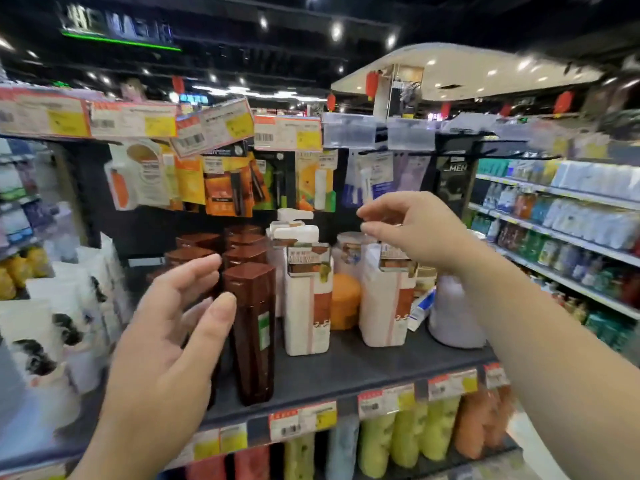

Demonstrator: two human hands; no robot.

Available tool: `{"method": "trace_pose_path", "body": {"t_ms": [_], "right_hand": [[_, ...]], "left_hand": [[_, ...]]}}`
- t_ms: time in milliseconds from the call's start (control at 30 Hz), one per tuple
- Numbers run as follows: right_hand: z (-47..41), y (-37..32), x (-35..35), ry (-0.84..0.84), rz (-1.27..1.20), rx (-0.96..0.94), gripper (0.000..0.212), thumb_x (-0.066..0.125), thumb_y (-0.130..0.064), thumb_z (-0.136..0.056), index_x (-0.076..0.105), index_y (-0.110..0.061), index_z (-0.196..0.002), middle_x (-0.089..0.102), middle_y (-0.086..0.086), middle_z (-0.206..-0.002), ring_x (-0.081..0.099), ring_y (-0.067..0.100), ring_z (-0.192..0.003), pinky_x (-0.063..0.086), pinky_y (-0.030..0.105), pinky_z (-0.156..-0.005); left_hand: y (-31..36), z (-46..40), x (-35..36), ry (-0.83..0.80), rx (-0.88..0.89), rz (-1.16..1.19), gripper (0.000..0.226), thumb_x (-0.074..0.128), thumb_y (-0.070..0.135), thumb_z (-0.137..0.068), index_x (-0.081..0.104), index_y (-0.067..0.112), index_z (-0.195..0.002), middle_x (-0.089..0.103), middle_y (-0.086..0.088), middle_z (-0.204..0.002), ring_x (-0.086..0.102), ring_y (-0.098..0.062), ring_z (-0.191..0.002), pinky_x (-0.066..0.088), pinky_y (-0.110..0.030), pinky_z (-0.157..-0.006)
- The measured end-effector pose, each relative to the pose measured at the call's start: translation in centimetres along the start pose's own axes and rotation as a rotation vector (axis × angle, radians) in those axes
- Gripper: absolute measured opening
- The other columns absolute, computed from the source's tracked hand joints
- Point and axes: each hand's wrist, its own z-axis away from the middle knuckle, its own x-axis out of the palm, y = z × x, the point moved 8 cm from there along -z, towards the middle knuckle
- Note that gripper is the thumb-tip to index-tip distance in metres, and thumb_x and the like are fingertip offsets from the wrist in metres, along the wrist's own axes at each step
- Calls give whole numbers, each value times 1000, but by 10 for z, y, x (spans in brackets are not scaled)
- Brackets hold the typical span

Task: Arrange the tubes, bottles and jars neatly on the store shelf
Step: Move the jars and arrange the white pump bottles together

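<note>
Several brown square bottles (252, 330) stand in rows at the left of the dark shelf (349, 374). My left hand (173, 327) hovers open just left of the front brown bottle, its thumb tip close to the cap. Two white pump bottles (306, 299) stand mid-shelf. My right hand (412, 230) is above the right-hand one (382, 306) with thumb and forefinger slightly apart, hiding its pump head. An orange jar (344, 301) sits between the pump bottles. A blue-and-white tube (420, 308) leans beside a pale lavender bottle (453, 317).
Hanging product cards (225, 181) dangle from pegs above the shelf. White pouches (69, 306) crowd the left end. Price tags (301, 419) line the shelf edge, with yellow-green pouches (408, 434) below. Another stocked aisle (571, 237) runs along the right.
</note>
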Motion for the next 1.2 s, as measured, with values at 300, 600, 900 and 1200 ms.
{"method": "trace_pose_path", "body": {"t_ms": [300, 600, 900, 1200], "right_hand": [[14, 96, -45, 19, -31, 66, 33, 74, -29, -80, 66, -26, -112, 68, -9, -97, 63, 7, -87, 53, 29, -84], [-15, 101, -39, 21, -114, -121, 47, 72, -31, -82, 54, -31, -126, 59, -13, -107, 57, 5, -97, 47, 23, -85], [-33, 114, 3, -437, 17, -77, 91, 78, -42, -73, 27, -30, -147, 43, -1, -146, 47, 18, -128, 41, 34, -102], [-43, 129, 25, -500, 13, -55, 75, 84, -39, -65, 42, -32, -127, 62, -10, -107, 62, 9, -94, 56, 34, -84]], "left_hand": [[-39, 8, 132, -71, -200, -6, 32, 64, 19, -87, 54, 34, -114, 59, 19, -116, 52, 24, -99, 42, 3, -71], [-94, 25, 154, 233, -411, -267, 77, 76, 30, -80, 33, 24, -145, 42, 12, -141, 41, -9, -130, 35, -26, -104], [-117, 28, 215, -26, -536, -285, 80, 79, 35, -76, 32, 33, -142, 44, 10, -145, 44, -10, -130, 38, -34, -110], [-127, 1, 259, -168, -545, -345, 75, 83, 36, -71, 31, 40, -125, 47, 31, -111, 48, 9, -99, 40, -15, -89]]}}
